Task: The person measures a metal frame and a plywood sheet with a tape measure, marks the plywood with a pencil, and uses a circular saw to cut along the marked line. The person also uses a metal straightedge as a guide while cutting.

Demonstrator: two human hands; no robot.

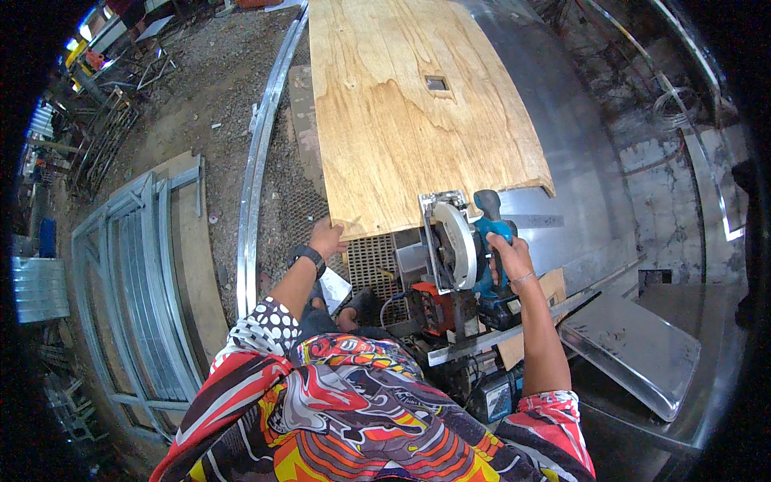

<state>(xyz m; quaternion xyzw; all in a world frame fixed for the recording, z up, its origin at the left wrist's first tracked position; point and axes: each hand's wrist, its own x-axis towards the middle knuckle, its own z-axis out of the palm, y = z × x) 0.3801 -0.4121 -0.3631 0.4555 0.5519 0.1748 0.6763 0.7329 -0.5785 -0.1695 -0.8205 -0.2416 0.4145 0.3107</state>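
Observation:
A large plywood sheet (377,128) stretches away in front of me, with a small square cutout (436,83) in its far half. My left hand (327,238) is closed on its near left corner, fingers at the edge. My right hand (511,257) is wrapped around the rear handle of a teal cordless circular saw (459,245). The front of the saw's base plate (443,198) rests at the sheet's near edge, right of the middle. I cannot see the blade's contact with the wood. A dark battery (499,313) sits at the saw's near end.
Shiny sheet metal (574,169) lies right of and under the plywood. A long metal channel (255,177) runs along the left. Welded metal frames (140,281) lie farther left. Near my feet are metal grating (371,261) and a red-and-black tool (434,309). A metal panel (634,345) sits at right.

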